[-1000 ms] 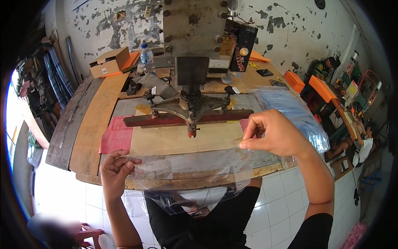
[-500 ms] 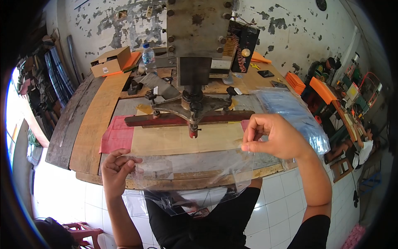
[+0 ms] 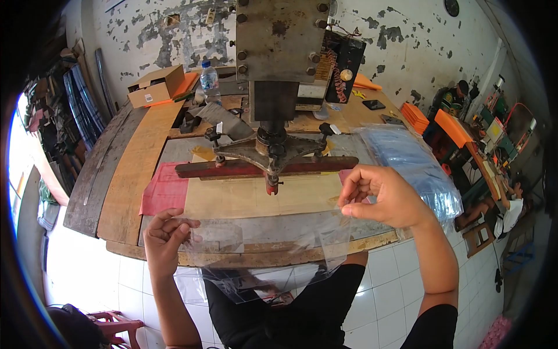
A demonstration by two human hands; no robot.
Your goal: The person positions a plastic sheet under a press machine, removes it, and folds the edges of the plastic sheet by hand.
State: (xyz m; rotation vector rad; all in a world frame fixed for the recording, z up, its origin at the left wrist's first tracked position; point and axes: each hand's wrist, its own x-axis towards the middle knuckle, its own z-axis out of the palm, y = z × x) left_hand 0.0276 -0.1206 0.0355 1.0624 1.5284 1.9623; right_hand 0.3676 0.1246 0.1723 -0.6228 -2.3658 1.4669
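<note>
A clear plastic sheet (image 3: 273,247) hangs between my two hands over the front edge of the work table, its lower part sagging above my lap. My left hand (image 3: 167,237) pinches its left end between thumb and fingers. At the other end, my right hand (image 3: 381,195) grips the upper right corner, fingers curled. Just beyond the sheet lies a tan board (image 3: 244,195) with pink material (image 3: 165,189) under its left side. Above the board is the press's long red-edged bar (image 3: 232,170), carried by a metal bracket (image 3: 272,145).
A pile of bluish clear plastic (image 3: 412,166) lies on the right of the table (image 3: 125,174). Farther back are a cardboard box (image 3: 157,86), a water bottle (image 3: 209,80) and a dark phone (image 3: 373,104). Other people (image 3: 456,96) sit at the right by a bench with orange sheets.
My right hand has shifted slightly down, and the sheet's right side sags a little closer in. My left hand has barely moved. The view has shifted slightly.
</note>
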